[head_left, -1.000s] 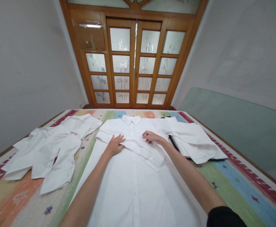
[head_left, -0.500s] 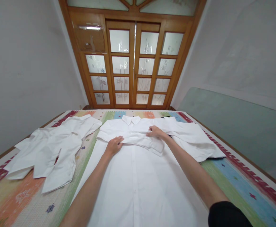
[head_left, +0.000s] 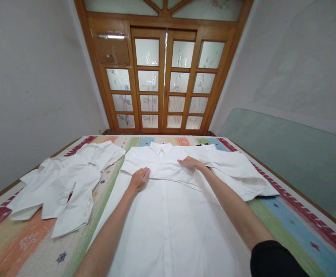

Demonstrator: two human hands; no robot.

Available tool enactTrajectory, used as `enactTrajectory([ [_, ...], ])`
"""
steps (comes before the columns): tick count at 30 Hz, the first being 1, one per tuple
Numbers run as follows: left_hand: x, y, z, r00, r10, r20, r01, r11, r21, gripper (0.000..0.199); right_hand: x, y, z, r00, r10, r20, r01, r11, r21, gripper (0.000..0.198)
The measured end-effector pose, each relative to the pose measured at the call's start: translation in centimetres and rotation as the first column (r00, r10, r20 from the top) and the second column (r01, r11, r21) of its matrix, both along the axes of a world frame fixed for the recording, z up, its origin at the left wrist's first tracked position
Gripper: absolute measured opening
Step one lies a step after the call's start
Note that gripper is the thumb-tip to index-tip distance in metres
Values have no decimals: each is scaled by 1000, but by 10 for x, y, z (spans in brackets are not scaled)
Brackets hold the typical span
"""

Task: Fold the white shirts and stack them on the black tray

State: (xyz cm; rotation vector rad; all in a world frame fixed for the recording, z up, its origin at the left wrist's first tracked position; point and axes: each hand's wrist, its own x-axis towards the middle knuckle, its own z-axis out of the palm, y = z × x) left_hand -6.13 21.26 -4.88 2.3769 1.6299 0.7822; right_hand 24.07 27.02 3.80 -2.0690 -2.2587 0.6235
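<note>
Sleeve (head_left: 168, 170) shifted toward collar (head_left: 160, 148) | white shirt (head_left: 164, 215) beneath both hands (head_left: 140, 179) (head_left: 188, 163)

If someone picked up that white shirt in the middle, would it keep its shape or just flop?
The white shirt would probably flop, since its cloth lies flat and wrinkles softly near the right hand. It is likely light for its spread, as the fabric looks thin. The collar may hold its shape better: its points look crisp.
</note>
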Motion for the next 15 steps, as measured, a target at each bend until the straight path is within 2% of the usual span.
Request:
enactTrajectory([
  [2, 0, 2, 0, 994, 106, 2, -106, 994, 17, 38, -4, -1, -10, 1000, 11, 8, -11, 1000, 29, 47],
  [6, -4, 15, 7, 981, 196, -17, -195, 980, 31, 40, -8, -14, -33, 1000, 12, 27, -16, 989, 144, 43],
  [11, -24, 58, 31, 974, 216, -69, -213, 976, 40, 35, -11, -36, -58, 998, -49, 47, 32, 946, 321, 49],
  [15, -49, 100, 49, 976, 180, -124, -183, 983, -15, 37, -10, -39, -67, 998, -53, 45, 29, 908, 419, 46],
])
